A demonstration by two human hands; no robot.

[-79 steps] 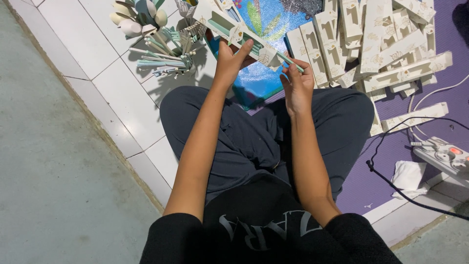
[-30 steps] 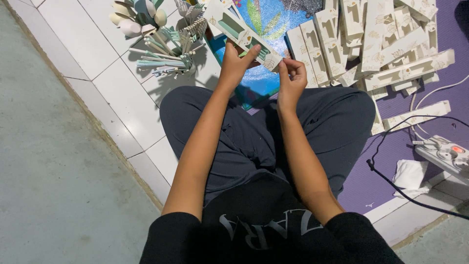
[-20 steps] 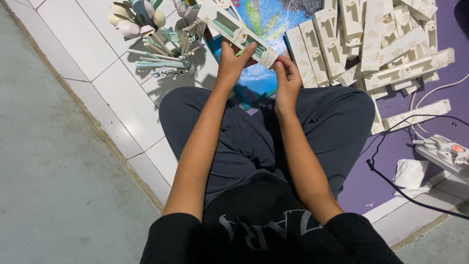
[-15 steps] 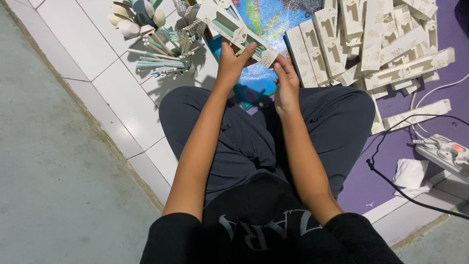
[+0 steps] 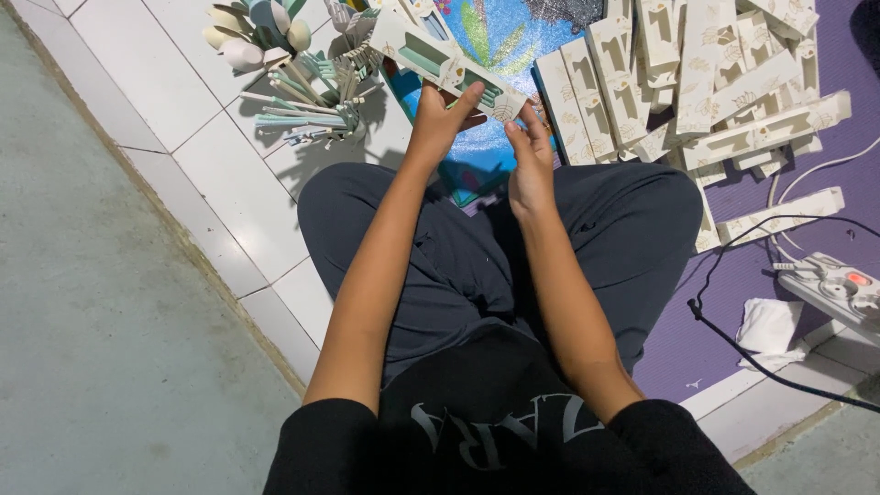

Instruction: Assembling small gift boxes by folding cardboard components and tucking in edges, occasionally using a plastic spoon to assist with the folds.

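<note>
So the person sat cross-legged on the white tile floor (image 5: 220, 183), and both hands were up in front of the knees on one long cream cardboard sleeve (image 5: 445, 62) with a window cut in it. The left hand (image 5: 438, 119) was closed around the sleeve's middle from underneath, thumb on top. The right hand (image 5: 530, 156) pinched the near end, fingers mostly straight, only loosely curled. The sleeve sat tilted, its far end pointing up-left, hanging over a shiny blue mat (image 5: 500, 46).

Room to move was tight on the right: a big heap of the same cream sleeves (image 5: 706, 82) came right up beside the right hand, spilling onto the purple mat (image 5: 825, 55). On the left, a pile of pastel spoons and forks (image 5: 293, 82) lay just beside the sleeve's far end, near the left hand. Past that, open tile ran out to the grey concrete edge (image 5: 92, 321). A power strip (image 5: 839, 289) and black cable (image 5: 733, 339) lay well apart, lower right.
</note>
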